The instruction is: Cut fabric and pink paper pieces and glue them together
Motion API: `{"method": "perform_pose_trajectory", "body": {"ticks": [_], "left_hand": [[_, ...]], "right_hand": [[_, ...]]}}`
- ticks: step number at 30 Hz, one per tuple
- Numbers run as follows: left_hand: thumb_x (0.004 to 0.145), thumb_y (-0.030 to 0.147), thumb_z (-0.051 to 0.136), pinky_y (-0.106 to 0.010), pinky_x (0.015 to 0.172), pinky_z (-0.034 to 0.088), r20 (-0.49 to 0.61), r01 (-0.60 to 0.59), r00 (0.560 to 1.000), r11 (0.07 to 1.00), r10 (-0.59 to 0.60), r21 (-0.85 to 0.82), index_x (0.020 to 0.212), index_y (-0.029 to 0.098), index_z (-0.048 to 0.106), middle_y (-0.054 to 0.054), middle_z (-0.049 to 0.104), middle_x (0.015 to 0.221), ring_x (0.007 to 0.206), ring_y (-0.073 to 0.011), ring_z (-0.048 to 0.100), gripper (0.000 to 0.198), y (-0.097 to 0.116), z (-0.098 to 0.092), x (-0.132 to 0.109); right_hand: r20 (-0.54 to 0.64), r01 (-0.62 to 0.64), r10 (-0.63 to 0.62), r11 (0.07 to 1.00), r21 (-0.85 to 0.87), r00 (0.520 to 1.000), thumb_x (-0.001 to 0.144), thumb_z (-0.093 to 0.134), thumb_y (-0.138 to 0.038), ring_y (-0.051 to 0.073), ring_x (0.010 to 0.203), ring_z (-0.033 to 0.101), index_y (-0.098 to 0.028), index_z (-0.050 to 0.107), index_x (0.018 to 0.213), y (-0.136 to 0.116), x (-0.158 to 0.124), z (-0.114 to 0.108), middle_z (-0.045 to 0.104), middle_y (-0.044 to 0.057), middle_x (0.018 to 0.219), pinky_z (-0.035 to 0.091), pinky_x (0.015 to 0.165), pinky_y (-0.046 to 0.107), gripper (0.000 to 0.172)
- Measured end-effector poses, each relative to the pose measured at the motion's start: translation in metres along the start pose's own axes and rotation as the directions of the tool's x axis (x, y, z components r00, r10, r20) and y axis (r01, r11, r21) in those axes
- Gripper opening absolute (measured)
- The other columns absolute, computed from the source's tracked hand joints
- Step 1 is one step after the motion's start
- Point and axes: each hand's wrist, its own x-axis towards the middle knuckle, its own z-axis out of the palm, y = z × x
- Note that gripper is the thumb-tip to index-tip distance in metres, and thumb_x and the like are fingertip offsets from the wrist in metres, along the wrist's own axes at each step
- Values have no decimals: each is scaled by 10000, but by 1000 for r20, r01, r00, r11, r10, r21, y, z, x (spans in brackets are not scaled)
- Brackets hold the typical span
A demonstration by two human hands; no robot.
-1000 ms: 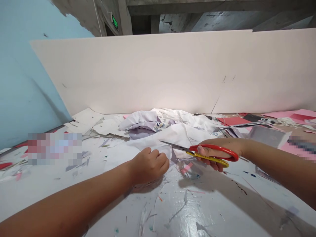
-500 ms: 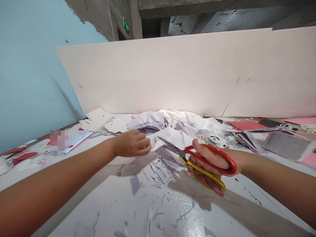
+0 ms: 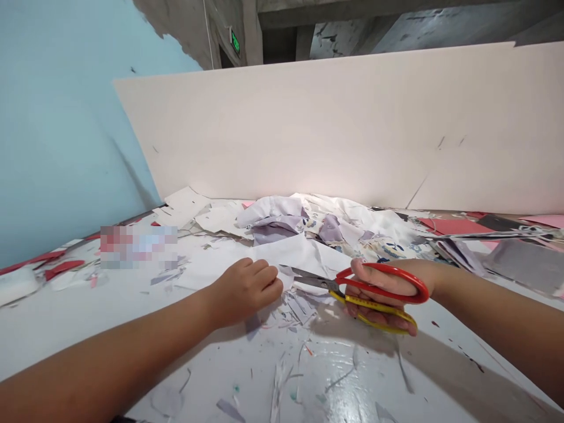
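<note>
1. Right grip (image 3: pixel 388 281): closed round one pair of scissors (image 3: pixel 329 284), thumb in the red loop (image 3: pixel 423 288), fingers about the yellow loop (image 3: pixel 374 305); presumably held thus to work the blades (image 3: pixel 308 276).
2. Left grip (image 3: pixel 251 288): curled closed, apparently pinching the near edge of a white cloth (image 3: pixel 304 251), probably to steady it.
3. Scissors, position: between the hands, above the tabletop (image 3: pixel 330 376). Long axis crosswise, slightly slanted; tips leftward, towards the left grip; blades slightly parted. Contact with cloth: uncertain.
4. Pale scraps (image 3: pixel 302 308): loose on the tabletop, near the left grip.
</note>
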Motion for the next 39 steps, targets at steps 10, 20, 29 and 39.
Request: {"method": "perform_pose_trajectory", "body": {"ticks": [10,20,29,39], "left_hand": [[717,101,452,-267,475,266,55,-23,998,999,24,-25,784,170,493,-16,524,684,568,-127,426,104,12,0,-5],[749,183,418,-245,427,255,93,17,996,999,-14,-37,805,156,483,-37,516,667,542,-132,419,91,16,-8,-3],[732,158,427,-255,430,253,128,22,992,996,-11,-88,756,162,500,-25,490,614,526,-131,403,76,19,-10,-3],[734,141,428,-280,435,252,137,39,990,994,-24,-103,749,163,525,-32,490,615,532,-134,398,101,19,-10,-5]], "right_hand": [[56,45,-46,999,18,997,638,116,-798,50,310,375,-89,550,827,-12,9,-21,476,-8,551,348,337,205,852],[60,72,-71,997,-14,996,638,207,-794,50,355,330,-77,556,887,-22,13,-23,394,-39,529,271,302,178,835],[32,-30,27,996,79,999,537,204,-859,48,322,320,-110,514,724,-17,22,-24,386,-41,488,251,268,173,831],[214,-123,80,973,193,973,580,163,-840,87,334,396,-136,471,774,1,39,-38,420,-50,470,372,348,235,792]]}}
